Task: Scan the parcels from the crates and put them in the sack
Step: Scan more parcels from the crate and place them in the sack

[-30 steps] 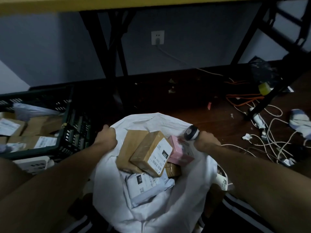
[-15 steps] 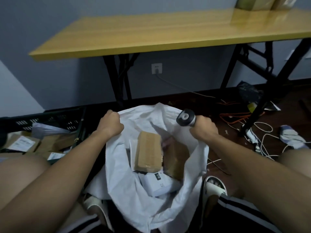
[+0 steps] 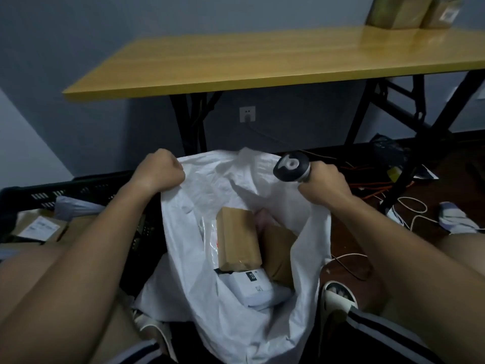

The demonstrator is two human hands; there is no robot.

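- Gripping the sack [image 3: 236,324] by its rim, our left hand [image 3: 160,172] is fisted round the white plastic at the left of the mouth.
- Our right hand [image 3: 324,183] clutches the right rim and the scanner [image 3: 291,166] together; the scanner's dark head points left over the opening.
- We hold the mouth wide between our knees, and parcels lie inside: a brown box [image 3: 238,243] on top, a second brown parcel [image 3: 279,253] just to its right, a white mailer [image 3: 256,287] under them, something pink [image 3: 263,219] behind.
- We see a black crate [image 3: 78,186] to our left, touching the sack, with labelled parcels [image 3: 39,228] in it.
- We face a yellow table [image 3: 262,61] bearing two boxes [image 3: 409,10] at its far right corner.
- We see cables [image 3: 409,206] strewn over the floor on the right.
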